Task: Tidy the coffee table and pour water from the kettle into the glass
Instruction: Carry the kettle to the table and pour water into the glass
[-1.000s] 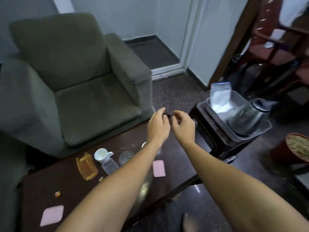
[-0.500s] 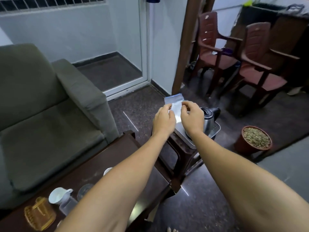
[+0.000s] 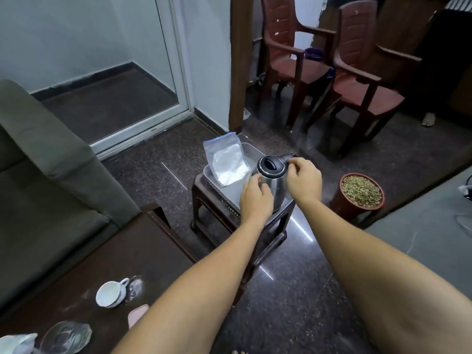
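Kettle point(image 3: 272, 181) (steel, no label readable) w/ both hands on it: left point(image 3: 256, 200) body, right point(image 3: 304, 182) lid edge.

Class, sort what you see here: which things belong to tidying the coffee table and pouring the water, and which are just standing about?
Part of the job: kettle, glass, cup, coffee table, left hand, right hand.

Just about: armchair, red chairs, plant pot, plastic bag.
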`<move>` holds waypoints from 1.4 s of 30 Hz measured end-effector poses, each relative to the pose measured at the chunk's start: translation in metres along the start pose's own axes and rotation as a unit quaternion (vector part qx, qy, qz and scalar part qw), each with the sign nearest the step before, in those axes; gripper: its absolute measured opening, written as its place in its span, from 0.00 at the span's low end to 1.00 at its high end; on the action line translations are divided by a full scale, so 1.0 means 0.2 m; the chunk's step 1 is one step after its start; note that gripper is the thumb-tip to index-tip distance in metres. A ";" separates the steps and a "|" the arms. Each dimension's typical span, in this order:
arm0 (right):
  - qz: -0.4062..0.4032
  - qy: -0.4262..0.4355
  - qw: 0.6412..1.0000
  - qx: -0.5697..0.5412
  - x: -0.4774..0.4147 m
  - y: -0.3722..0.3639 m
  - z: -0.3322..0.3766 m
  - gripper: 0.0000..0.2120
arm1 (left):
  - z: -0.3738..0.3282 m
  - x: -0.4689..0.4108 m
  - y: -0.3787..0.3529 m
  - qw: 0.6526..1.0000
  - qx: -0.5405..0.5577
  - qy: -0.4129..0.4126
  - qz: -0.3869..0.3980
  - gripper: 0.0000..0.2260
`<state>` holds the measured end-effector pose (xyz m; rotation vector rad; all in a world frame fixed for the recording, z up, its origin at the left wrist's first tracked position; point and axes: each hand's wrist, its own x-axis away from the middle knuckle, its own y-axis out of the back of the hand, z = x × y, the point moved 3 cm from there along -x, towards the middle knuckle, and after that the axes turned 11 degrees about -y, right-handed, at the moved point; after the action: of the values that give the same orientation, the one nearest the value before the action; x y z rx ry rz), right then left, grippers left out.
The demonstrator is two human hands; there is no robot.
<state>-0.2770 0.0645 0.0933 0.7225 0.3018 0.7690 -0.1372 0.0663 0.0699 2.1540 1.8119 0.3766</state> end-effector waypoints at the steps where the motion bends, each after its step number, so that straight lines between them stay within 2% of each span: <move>1: 0.001 -0.003 1.000 0.005 -0.03 -0.01 -0.03 0.14 | 0.03 -0.01 -0.04 1.000 0.001 0.012 0.003 0.18; 9: 0.053 0.004 0.996 0.067 -0.28 -0.16 -0.13 0.19 | 0.28 -0.09 -0.24 0.996 -0.003 0.087 0.029 0.21; 13: 0.116 0.018 0.978 0.173 -0.39 -0.23 -0.15 0.33 | 0.33 -0.13 -0.29 0.994 0.005 0.100 0.038 0.28; 15: 0.127 0.038 0.968 0.214 -0.44 -0.25 -0.16 0.36 | 0.35 -0.14 -0.30 0.994 0.007 0.100 0.039 0.30; 18: 0.132 0.066 0.951 0.270 -0.48 -0.29 -0.19 0.34 | 0.35 -0.13 -0.33 0.995 0.014 0.093 0.042 0.31; 22: 0.092 0.103 0.956 0.260 -0.51 -0.29 -0.22 0.29 | 0.35 -0.12 -0.34 0.995 0.027 0.092 0.022 0.32; 34: 0.071 0.169 0.934 0.306 -0.44 -0.27 -0.27 0.25 | 0.38 -0.25 -0.21 0.991 0.058 0.117 -0.027 0.31; 42: 0.055 0.173 0.940 0.288 -0.37 -0.31 -0.29 0.25 | 0.40 -0.41 -0.08 0.993 0.038 0.110 -0.018 0.28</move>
<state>-0.3251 0.0088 0.0082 1.1615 0.8349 0.9252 -0.1343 -0.0173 -0.0113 2.2024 2.0081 0.5644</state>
